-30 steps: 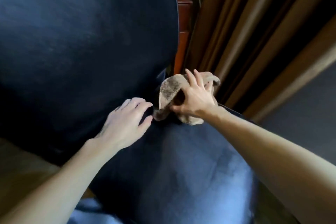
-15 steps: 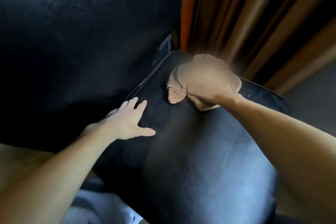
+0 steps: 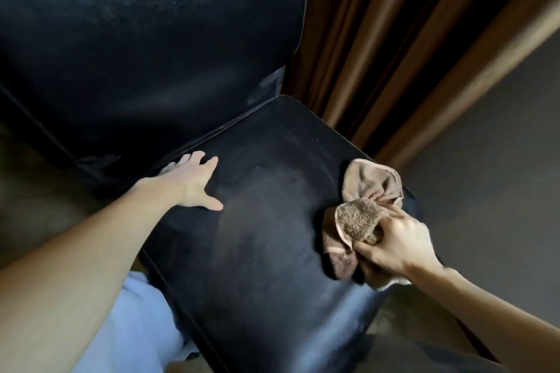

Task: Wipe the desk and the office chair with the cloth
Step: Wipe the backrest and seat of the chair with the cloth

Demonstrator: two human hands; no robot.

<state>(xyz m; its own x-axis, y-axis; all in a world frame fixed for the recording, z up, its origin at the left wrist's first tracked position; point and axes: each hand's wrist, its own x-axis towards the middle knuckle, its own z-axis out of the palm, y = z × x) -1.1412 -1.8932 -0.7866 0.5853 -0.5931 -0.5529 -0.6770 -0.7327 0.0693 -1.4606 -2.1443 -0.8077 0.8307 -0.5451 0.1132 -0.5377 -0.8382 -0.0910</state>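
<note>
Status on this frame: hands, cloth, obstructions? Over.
Left hand flat on chair seat. Right hand grips bunched cloth at seat's right edge. Nothing blocks the seat.

Right hand (image 3: 400, 247) grips bunched cloth (image 3: 371, 191) on chair seat (image 3: 257, 251); left hand (image 3: 195, 183) flat.

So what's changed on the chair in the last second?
The right hand has dragged the cloth from the back corner of the seat by the backrest toward the front right edge, nearer the person. The left hand went from curled at the crease to lying flat on the seat. The grip on the cloth stayed the same.
</note>
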